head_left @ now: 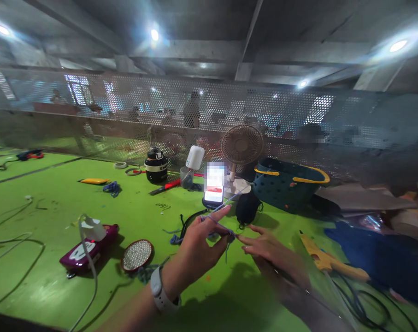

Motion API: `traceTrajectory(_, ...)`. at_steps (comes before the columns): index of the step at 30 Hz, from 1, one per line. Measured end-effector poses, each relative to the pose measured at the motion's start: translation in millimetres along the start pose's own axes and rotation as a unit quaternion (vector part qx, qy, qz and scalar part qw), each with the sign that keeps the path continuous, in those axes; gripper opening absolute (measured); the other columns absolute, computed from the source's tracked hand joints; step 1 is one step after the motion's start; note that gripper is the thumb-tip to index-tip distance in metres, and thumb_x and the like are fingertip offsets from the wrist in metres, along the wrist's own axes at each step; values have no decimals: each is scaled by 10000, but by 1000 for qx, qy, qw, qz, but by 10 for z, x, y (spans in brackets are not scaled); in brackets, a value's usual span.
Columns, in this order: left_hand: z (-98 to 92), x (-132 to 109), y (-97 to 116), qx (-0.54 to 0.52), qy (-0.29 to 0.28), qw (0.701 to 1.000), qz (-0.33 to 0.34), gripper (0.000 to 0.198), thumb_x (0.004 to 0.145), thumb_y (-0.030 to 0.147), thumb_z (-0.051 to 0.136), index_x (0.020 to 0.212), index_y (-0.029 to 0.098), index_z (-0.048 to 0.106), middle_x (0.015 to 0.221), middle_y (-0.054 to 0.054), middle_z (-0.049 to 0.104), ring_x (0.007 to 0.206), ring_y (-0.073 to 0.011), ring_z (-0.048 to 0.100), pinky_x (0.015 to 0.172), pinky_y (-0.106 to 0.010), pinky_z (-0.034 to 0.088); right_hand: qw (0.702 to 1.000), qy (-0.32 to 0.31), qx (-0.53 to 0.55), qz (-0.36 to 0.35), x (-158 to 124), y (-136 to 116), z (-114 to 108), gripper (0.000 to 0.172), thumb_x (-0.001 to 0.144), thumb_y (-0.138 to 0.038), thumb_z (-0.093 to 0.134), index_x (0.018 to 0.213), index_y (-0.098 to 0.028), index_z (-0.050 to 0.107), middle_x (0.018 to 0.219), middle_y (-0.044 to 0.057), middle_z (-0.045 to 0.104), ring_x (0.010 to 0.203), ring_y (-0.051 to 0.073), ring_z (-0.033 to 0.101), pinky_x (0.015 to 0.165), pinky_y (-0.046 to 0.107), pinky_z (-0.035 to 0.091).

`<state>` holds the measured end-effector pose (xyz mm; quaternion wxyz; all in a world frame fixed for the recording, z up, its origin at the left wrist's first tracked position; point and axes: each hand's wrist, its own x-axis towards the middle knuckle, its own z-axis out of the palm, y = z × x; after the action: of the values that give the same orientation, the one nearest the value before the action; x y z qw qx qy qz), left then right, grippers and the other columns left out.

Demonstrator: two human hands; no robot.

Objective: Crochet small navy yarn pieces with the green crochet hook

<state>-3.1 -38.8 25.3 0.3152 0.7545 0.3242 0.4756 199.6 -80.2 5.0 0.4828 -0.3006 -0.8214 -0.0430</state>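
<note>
My left hand [202,246], a watch [157,286] on its wrist, pinches a small piece of blue-grey crochet work [231,237] between thumb and finger. A strand of blue yarn [217,210] runs over its raised index finger, towards the green basket [281,189]. Close on the right, my right hand [271,249] is slightly blurred, fingertips at the edge of the piece. A slender crochet hook [281,273] appears to lie in its grip, mostly hidden by the fingers. A loose tail of yarn hangs below the work.
A lit phone [214,186] stands ahead, before a fan [242,145]. A black pouch-like object [247,208] lies by the basket. Leftward are a purple power strip [105,240], a round studded disc [137,256] and cables. A yellow glue gun [326,260] and blue cloth [378,263] lie right.
</note>
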Motion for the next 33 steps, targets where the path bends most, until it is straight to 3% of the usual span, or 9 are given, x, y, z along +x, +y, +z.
traceTrajectory(7,16,-9,-55,39,-13,998,39,509,853,183,636,1349,250,547,957,-66,782,904,-253,694,957,-485,382,999,8,26,30,82,-61,-30,175,945,-169,544,1026,-230,687,1008,41,785,950,198,745,976,408,562)
traceTrajectory(11,24,-20,-41,3,21,1000,20,524,824,175,650,1339,199,554,890,-73,776,821,-233,697,867,-438,475,1000,-1,-22,-20,84,-89,-24,220,941,-173,550,1098,-262,675,1079,37,771,1034,210,720,1005,424,538)
traceTrajectory(18,66,-17,-94,9,39,999,36,300,806,148,638,1102,159,679,955,-111,759,819,-220,699,817,-409,530,1000,-12,-20,-17,37,-52,-42,317,932,-126,542,1173,-307,638,1159,23,742,1053,210,711,1035,442,510)
traceTrajectory(23,63,-18,-93,-26,22,999,13,568,805,162,665,1354,151,518,853,-69,763,786,-203,709,809,-388,550,1000,-5,11,2,41,-40,-47,259,946,-169,538,1138,-294,659,1121,29,758,1024,207,721,1020,470,518)
traceTrajectory(29,25,16,-45,-77,-1,997,-25,629,801,187,696,1388,139,475,840,-57,767,778,-189,718,821,-364,552,992,41,95,68,29,-70,18,188,956,-247,550,1041,-277,714,1067,36,774,1021,229,722,1003,486,522)
traceTrajectory(33,14,27,-53,-84,-4,996,-12,619,803,192,692,1382,140,479,838,-60,769,784,-195,717,803,-364,555,954,87,207,199,-22,-25,76,158,918,-288,614,986,-270,756,912,36,796,891,226,750,899,429,586)
